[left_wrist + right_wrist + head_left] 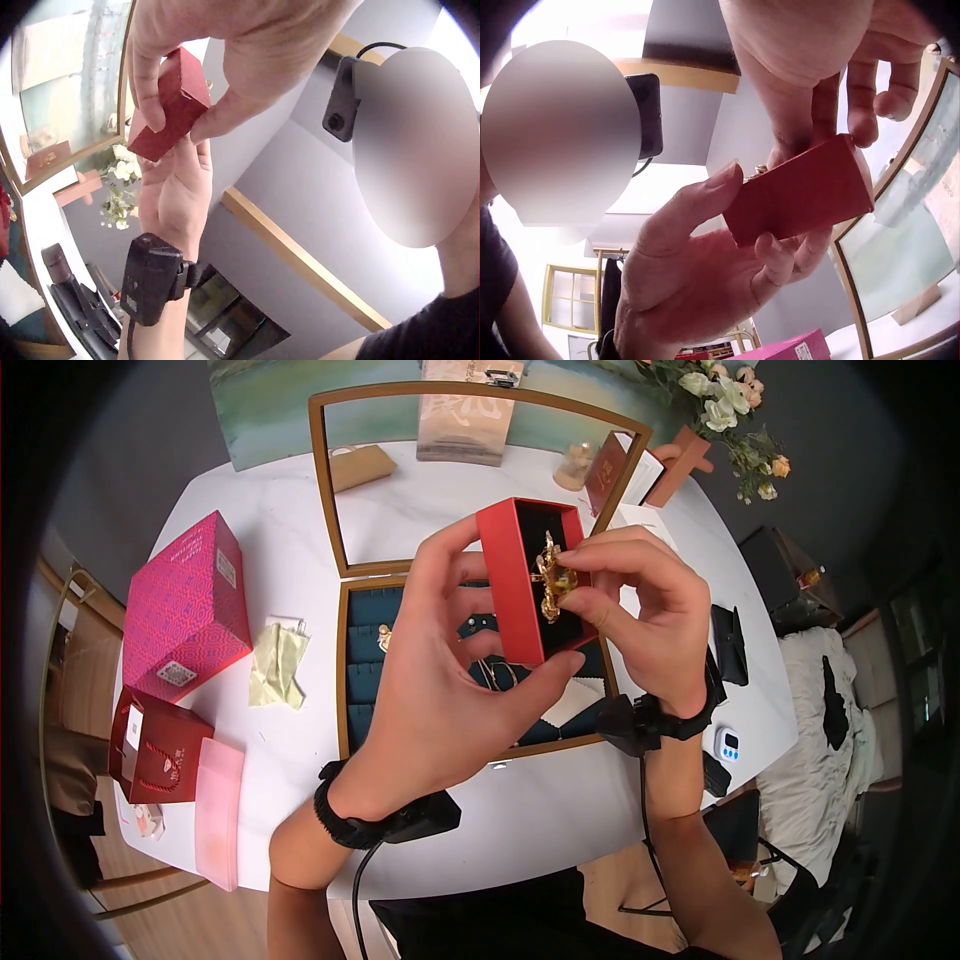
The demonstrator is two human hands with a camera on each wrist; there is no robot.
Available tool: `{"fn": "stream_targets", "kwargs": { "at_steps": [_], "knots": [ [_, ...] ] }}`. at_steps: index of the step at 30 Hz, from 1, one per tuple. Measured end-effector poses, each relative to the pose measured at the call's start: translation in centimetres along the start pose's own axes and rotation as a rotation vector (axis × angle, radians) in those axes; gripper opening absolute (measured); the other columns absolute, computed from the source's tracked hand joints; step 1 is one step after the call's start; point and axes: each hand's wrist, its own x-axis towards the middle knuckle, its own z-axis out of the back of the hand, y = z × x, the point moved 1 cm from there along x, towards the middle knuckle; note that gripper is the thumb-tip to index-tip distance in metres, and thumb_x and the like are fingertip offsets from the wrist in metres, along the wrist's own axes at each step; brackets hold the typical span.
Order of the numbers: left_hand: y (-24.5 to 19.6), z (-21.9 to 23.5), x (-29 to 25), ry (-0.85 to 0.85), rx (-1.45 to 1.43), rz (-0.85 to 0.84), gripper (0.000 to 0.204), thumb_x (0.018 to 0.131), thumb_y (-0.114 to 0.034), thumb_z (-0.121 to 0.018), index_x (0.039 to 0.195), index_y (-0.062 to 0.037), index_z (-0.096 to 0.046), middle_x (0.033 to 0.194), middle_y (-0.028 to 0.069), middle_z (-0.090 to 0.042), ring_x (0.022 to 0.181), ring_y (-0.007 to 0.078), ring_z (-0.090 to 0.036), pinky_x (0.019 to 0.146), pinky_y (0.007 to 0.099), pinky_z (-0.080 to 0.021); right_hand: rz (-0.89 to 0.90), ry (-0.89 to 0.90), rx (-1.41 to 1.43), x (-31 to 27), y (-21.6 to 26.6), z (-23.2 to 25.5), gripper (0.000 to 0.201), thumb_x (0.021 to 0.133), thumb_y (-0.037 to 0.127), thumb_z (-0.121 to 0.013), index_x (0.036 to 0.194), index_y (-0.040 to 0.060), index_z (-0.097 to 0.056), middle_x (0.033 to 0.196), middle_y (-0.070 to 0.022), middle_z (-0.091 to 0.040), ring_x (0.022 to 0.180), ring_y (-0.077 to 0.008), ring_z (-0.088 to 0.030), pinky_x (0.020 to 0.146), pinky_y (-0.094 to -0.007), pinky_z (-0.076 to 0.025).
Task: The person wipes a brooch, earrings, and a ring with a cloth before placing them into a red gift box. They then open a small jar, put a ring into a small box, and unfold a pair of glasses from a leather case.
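Note:
A small red box with a black inside is gripped by the left hand, thumb at its lower edge and fingers behind it. The thumb and index finger of the right hand pinch a gold ornament at the box's black interior. Seen in the left wrist view, the red box lies between the left hand's fingers and thumb. In the right wrist view the red box rests against the left hand, and a bit of gold shows above its edge.
Below the hands lies a jewellery case with its clear lid raised, holding chains and other pieces. At left are a pink box, a yellow-green cloth, a red bag and a pink pouch. A white timer sits at right.

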Motion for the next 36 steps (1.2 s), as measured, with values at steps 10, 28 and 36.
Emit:
{"fn": "stream_targets", "kwargs": {
  "at_steps": [10, 28, 36],
  "knots": [
    [1.1, 0.0, 0.3, 0.033, -0.034, -0.013, 0.079, 0.075, 0.009, -0.073, 0.140, -0.0014, -0.031, 0.127, 0.0151, -0.051, 0.112, 0.0197, -0.060, 0.087, 0.0304, -0.058, 0.145, -0.022, -0.267, -0.3, 1.4, -0.2, 0.023, 0.076, 0.001, -0.076, 0.098, 0.0043, -0.072, 0.088, -0.0092, -0.068, 0.069, -0.0193, -0.064, 0.059, -0.0289, -0.050],
    [1.5, -0.1, 0.6, 0.010, -0.165, 0.082, 0.064, 0.087, 0.005, -0.068, 0.140, 0.0001, -0.033, 0.126, 0.0131, -0.057, 0.112, 0.0163, -0.060, 0.089, 0.0297, -0.057, 0.240, 0.010, -0.408, -0.7, 1.5, -0.4, 0.022, 0.074, 0.004, -0.077, 0.096, 0.0055, -0.072, 0.088, -0.0052, -0.063, 0.073, -0.0222, -0.062, 0.062, -0.0309, -0.051],
    [1.9, 0.5, 1.2, -0.016, -0.324, 0.179, 0.050, 0.093, -0.002, -0.064, 0.136, 0.0036, -0.038, 0.126, 0.0149, -0.059, 0.110, 0.0179, -0.063, 0.091, 0.0302, -0.056, 0.123, -0.013, -0.240, -0.2, 1.7, 0.2, 0.024, 0.076, 0.007, -0.078, 0.099, 0.0049, -0.072, 0.090, -0.0048, -0.062, 0.072, -0.0182, -0.061, 0.061, -0.0262, -0.049]
  ]
}}
